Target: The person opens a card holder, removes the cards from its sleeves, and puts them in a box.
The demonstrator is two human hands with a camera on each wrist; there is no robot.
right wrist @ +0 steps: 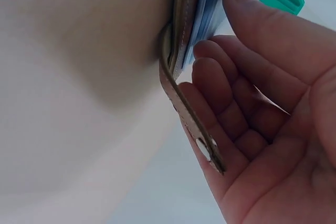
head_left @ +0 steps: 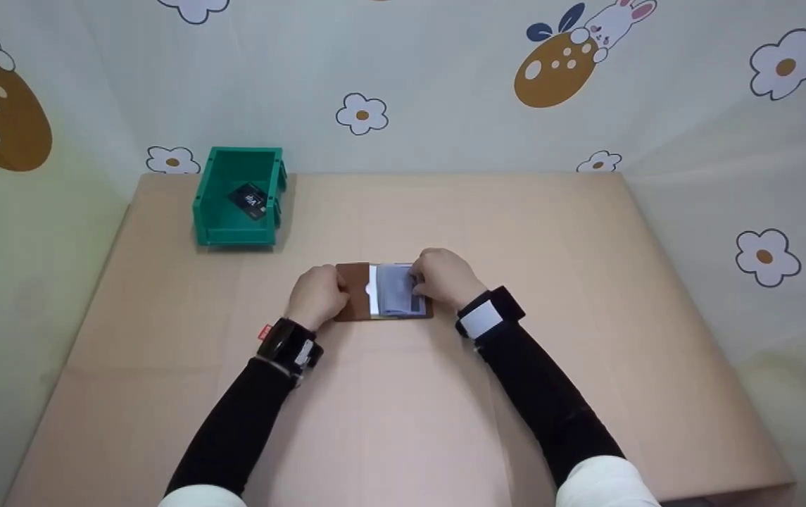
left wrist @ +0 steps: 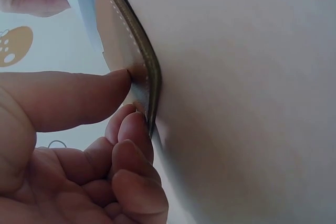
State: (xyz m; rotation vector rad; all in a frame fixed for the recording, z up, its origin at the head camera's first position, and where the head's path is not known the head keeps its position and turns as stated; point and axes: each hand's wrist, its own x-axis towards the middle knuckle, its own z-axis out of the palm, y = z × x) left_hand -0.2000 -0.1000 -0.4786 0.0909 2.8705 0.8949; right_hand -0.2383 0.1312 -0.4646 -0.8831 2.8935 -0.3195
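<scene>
A brown card holder (head_left: pixel 355 292) lies spread open on the table in the head view, with clear plastic sleeves (head_left: pixel 393 290) in its right half. My left hand (head_left: pixel 317 296) pinches the left cover's edge, thumb on the inner face and fingertips at the rim. On the other side, my right hand (head_left: pixel 448 277) has its thumb on the sleeves and curled fingers at their edge. A strap (right wrist: pixel 185 109) with a metal snap sticks out from the holder against the right hand's fingers in the right wrist view.
A green bin (head_left: pixel 237 238) stands at the table's back left. Inside it lies a black card (head_left: pixel 250 201) with light lettering. Patterned curtains (head_left: pixel 438 91) border the table (head_left: pixel 403 401) at the back and both sides.
</scene>
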